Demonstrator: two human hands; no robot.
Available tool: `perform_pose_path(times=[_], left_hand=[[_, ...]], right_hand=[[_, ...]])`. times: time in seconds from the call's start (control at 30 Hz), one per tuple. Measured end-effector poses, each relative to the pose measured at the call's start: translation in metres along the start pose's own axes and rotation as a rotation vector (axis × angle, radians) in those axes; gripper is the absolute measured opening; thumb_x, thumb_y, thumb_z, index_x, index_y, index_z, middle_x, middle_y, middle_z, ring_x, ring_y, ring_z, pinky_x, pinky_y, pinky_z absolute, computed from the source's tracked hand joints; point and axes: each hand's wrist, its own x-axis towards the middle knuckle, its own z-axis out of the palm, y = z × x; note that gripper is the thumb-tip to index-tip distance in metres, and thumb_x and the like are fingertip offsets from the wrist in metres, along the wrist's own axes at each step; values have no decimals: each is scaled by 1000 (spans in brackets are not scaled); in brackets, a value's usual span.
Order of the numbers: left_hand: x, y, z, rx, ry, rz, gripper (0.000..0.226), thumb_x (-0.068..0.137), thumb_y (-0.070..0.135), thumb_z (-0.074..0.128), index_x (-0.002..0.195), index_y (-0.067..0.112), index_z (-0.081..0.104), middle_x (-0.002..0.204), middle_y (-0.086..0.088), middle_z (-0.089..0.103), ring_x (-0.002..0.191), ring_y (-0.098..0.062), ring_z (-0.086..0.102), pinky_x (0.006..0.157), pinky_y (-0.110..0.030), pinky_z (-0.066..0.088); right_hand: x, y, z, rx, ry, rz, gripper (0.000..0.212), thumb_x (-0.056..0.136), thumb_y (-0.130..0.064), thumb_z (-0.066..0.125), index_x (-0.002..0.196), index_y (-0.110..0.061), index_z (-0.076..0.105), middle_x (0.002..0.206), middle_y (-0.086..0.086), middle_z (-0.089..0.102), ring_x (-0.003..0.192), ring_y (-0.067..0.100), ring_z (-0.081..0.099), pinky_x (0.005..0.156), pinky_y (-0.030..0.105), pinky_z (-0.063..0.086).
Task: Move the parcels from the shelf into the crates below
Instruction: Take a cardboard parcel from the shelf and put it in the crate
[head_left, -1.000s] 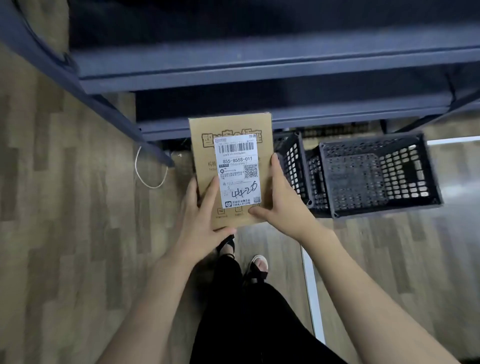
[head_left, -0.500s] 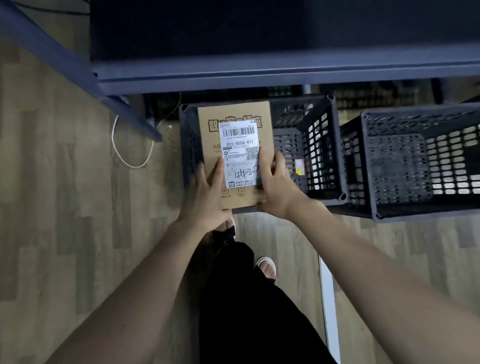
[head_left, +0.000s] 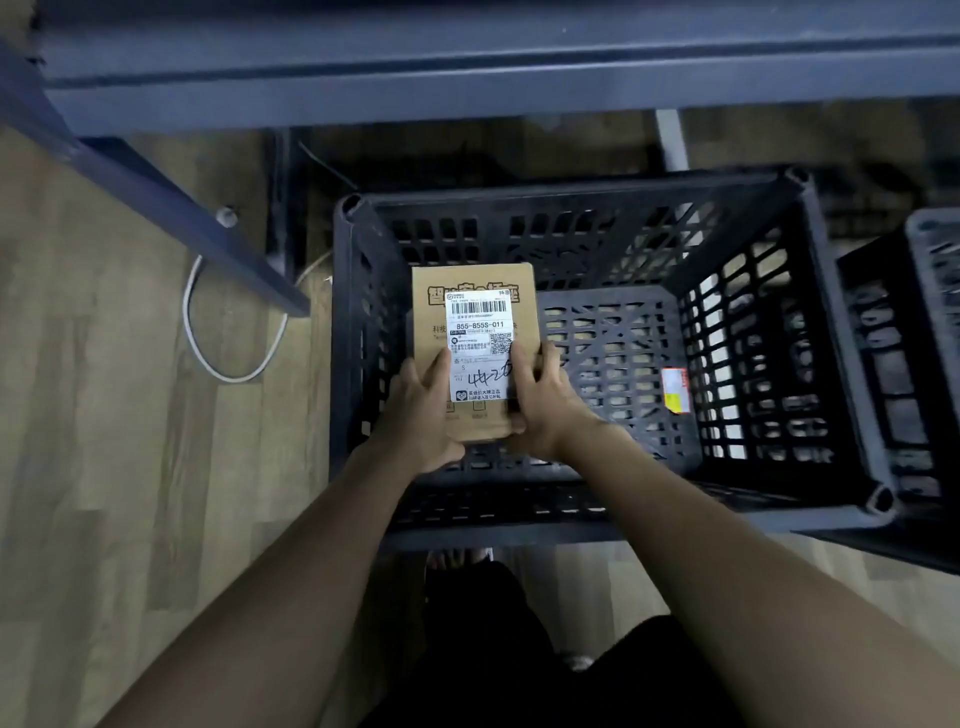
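1. Forearms reach down and forward from the bottom of the view, meeting over the near-left part of the black crate (head_left: 519, 525). Dark clothing and toes show just below its near rim.

2. The left hand (head_left: 415, 415) and right hand (head_left: 545, 405) grip the parcel (head_left: 475, 332) by its near end, one on each long side. The thumbs lie on top over the white label (head_left: 480, 343), and the other fingers curl round the edges to the underside, which is hidden. A two-sided grip like this likely keeps the flat box level while it goes down.

3. The parcel is a flat brown cardboard box, label up, held inside the crate's opening near the left wall. Whether it already rests on the crate's lattice bottom or hangs just above it cannot be told. I judge this the lowering step, with release next.

4. The crate otherwise shows only its bottom grid and an orange and yellow sticker (head_left: 674, 389) on the inside of the right wall. A second crate (head_left: 930, 322) stands just beside it on the right.

5. Beyond, the dark blue shelf (head_left: 467, 88) spans the top of the view, and its slanting leg (head_left: 171, 202) comes down to the left. A white cable (head_left: 208, 348) loops on the wood-pattern floor (head_left: 104, 467). The light is dim.
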Motion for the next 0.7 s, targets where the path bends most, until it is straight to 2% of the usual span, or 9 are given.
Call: perform_pose_path(times=[0.23,0.33,0.5,0.63,0.7], left_hand=[[52,-23,41,-6,-8,-102,122,70,23,82,150,15,-9,142,-20,16,127,-31,29,102,-35,33],[65,-24,49,29,-18,-116,122,72,19,81,149,16,-13,145,-19,8,128,-32,27,103,-35,35],[77,-23,54,135,-54,-137,108,81,3,69,149,17,-14,151,-23,-20,138,-36,18,104,-38,35],[82,-24,59,217,-40,-109,98,85,5,64,150,11,-8,152,-20,-23,137,-34,15,104,-35,35],[88,-24,61,292,17,-58,90,86,8,61,149,4,-3,153,-19,-20,138,-32,13,110,-33,28]], right_hand=[[62,1,35,-21,-55,16,117,78,-16,76,149,-13,-17,153,24,-22,144,41,1,115,46,20],[77,3,46,-22,-61,38,115,80,-17,74,149,-12,-17,152,25,-24,144,41,-1,115,45,19],[91,7,62,-23,-81,69,114,81,-15,73,148,-10,-18,150,28,-28,143,41,6,115,45,22],[98,12,69,-58,-56,73,103,86,-9,65,149,-9,-16,149,30,-27,143,42,6,113,45,24],[101,14,70,-108,-20,69,97,88,-10,62,150,-9,-14,151,29,-22,143,42,5,111,45,28]])
